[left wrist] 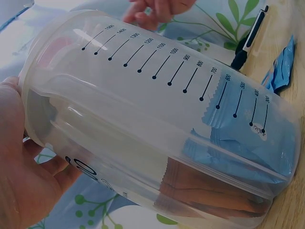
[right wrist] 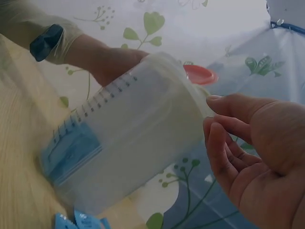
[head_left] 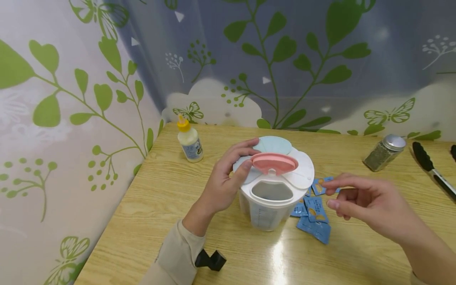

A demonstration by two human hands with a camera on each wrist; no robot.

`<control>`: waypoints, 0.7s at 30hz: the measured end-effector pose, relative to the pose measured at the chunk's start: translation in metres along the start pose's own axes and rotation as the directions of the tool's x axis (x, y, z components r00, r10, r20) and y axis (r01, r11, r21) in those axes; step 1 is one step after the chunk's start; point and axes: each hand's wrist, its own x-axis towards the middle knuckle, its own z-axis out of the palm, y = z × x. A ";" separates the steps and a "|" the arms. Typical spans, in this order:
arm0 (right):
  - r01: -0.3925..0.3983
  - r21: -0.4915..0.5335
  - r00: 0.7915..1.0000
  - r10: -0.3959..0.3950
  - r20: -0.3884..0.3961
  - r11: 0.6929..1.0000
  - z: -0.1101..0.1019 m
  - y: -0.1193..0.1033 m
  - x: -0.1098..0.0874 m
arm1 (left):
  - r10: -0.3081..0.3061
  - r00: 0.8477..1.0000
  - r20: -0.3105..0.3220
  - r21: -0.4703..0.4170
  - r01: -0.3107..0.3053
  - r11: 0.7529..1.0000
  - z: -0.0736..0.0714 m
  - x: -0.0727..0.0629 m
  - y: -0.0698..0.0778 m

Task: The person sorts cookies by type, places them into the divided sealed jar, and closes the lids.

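Canister [head_left: 266, 217] stands upright on the wooden table [head_left: 142, 229], right in front of the person, with its pink flap [head_left: 274, 163] tipped up and the opening [head_left: 272, 191] below it uncovered. The left hand [head_left: 228, 174] has hold of it at the left edge of the lid [head_left: 303, 170], thumb on top by the left end of the pink flap, fingers round the side. Whether that thumb actually touches the flap, I can't tell.

The right hand [head_left: 377, 206] hangs in the air to the right of the canister, apart from it, fingers loosely bent, a narrow gap between thumb and forefinger, holding nothing. Blue sachets [head_left: 316, 209] lie overlapping on the table just beside the canister, on that same side.

Through the clear wall, marked with a scale [left wrist: 162, 62], I can see more blue packets [left wrist: 257, 143] at the bottom of one compartment and a brown packet [left wrist: 209, 191] in the one next to it.

Farther back on the left is a bottle [head_left: 191, 144] with a yellow cap; at the back right stands a jar [head_left: 384, 152] with a silver lid, near the black-tipped tongs [head_left: 431, 168]. Leaf-patterned cloth [head_left: 285, 79] hangs behind the table. A black clip [head_left: 213, 261] sits at the left sleeve [head_left: 174, 253].
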 end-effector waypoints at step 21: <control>-0.274 -0.185 0.961 0.275 -0.018 0.944 -0.011 0.056 -0.015 | 0.013 1.000 -0.004 0.004 -0.013 1.000 0.001 0.000 -0.001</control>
